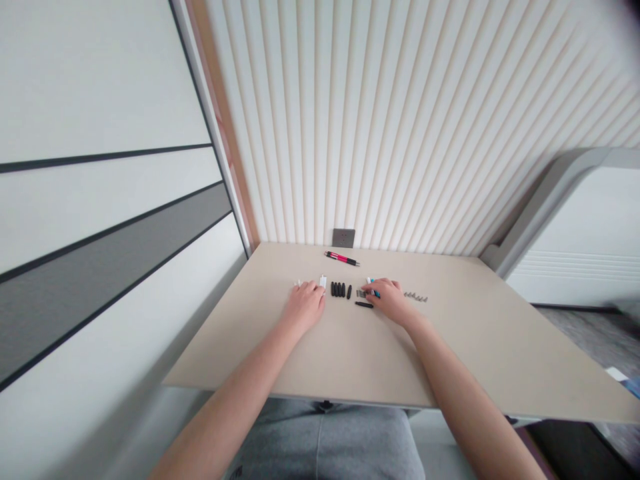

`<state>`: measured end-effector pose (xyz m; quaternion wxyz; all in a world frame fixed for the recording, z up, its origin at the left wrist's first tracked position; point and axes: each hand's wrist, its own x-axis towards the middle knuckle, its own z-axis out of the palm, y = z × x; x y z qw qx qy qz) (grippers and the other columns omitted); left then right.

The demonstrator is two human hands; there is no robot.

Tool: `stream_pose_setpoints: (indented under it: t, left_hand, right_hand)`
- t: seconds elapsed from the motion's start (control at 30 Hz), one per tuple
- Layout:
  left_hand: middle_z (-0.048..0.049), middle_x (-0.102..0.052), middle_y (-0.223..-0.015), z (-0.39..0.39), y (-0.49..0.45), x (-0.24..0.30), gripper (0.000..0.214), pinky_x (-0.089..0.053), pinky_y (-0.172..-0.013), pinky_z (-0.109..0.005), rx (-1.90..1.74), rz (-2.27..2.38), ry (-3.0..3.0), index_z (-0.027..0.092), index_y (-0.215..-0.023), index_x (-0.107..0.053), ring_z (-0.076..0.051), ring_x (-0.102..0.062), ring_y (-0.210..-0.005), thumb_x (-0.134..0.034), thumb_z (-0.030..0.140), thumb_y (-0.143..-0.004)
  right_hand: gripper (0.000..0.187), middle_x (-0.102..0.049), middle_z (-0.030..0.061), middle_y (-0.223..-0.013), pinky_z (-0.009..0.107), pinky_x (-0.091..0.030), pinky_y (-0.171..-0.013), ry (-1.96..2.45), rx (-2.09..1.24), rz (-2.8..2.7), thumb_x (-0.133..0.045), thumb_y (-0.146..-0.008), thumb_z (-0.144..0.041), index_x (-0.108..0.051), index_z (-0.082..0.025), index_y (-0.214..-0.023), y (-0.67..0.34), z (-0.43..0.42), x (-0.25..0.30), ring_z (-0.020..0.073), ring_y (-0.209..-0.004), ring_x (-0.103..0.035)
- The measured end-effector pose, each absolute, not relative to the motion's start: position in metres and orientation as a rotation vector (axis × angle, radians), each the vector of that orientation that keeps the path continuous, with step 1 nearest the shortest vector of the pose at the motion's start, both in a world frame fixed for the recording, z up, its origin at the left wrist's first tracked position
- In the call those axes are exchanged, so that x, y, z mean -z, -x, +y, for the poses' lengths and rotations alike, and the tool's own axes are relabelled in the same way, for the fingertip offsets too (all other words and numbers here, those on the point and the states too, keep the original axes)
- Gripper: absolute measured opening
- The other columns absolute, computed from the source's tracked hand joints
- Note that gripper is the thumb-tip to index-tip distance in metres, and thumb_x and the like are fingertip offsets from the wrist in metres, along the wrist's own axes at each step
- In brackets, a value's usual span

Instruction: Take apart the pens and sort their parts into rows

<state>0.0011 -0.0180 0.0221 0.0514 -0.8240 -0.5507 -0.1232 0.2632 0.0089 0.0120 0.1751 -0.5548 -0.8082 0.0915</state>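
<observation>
My left hand rests on the table with its fingers spread a little and bent down over small white pieces. A white strip-like piece stands out beside its fingertips. Several short black grips lie side by side between my hands, with one more black piece just apart. My right hand has its fingers closed down over small blue and white pieces; what they pinch is partly hidden. By its fingertips are small grey metal bits and a thin black part.
A red and black pen lies at the back of the beige table, before a wall socket. Several small metallic tips sit in a row right of my right hand. A ribbed wall bounds the back.
</observation>
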Motion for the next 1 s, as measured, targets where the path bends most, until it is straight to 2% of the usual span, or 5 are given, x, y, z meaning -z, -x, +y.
stream_pose_setpoints:
  t: [0.4,0.73,1.0]
  left_hand:
    - [-0.0105,-0.063,-0.104,-0.017,-0.002,-0.021,0.026,-0.040,-0.091,-0.040,0.389,-1.673,2.512,0.020,-0.106,-0.064,-0.024,-0.056,-0.101,-0.041,0.025,-0.096]
    - [-0.0097,-0.063,-0.103,-0.017,-0.002,-0.021,0.024,-0.041,-0.087,-0.040,0.371,-1.671,2.494,0.020,-0.105,-0.064,-0.024,-0.057,-0.099,-0.041,0.024,-0.096]
    - [-0.0108,-0.062,-0.105,-0.018,-0.003,-0.022,0.024,-0.040,-0.090,-0.041,0.376,-1.696,2.524,0.020,-0.106,-0.063,-0.025,-0.056,-0.102,-0.042,0.025,-0.096]
  right_hand:
    - [0.025,-0.069,0.0053,-0.114,0.040,-0.030,-0.098,1.559,-0.255,-2.273,-0.056,-0.088,-0.033,-0.070,-0.029,-0.108,-0.264,0.005,-0.019,0.0243,-0.114,-0.054]
    - [0.027,-0.071,0.0055,-0.106,0.040,-0.030,-0.096,1.583,-0.178,-2.329,-0.051,-0.090,-0.024,-0.070,-0.028,-0.108,-0.262,0.000,-0.023,0.0235,-0.106,-0.057]
    - [0.028,-0.072,0.0061,-0.102,0.037,-0.032,-0.094,1.609,-0.166,-2.343,-0.048,-0.092,-0.024,-0.071,-0.028,-0.108,-0.258,0.000,-0.023,0.0233,-0.106,-0.057]
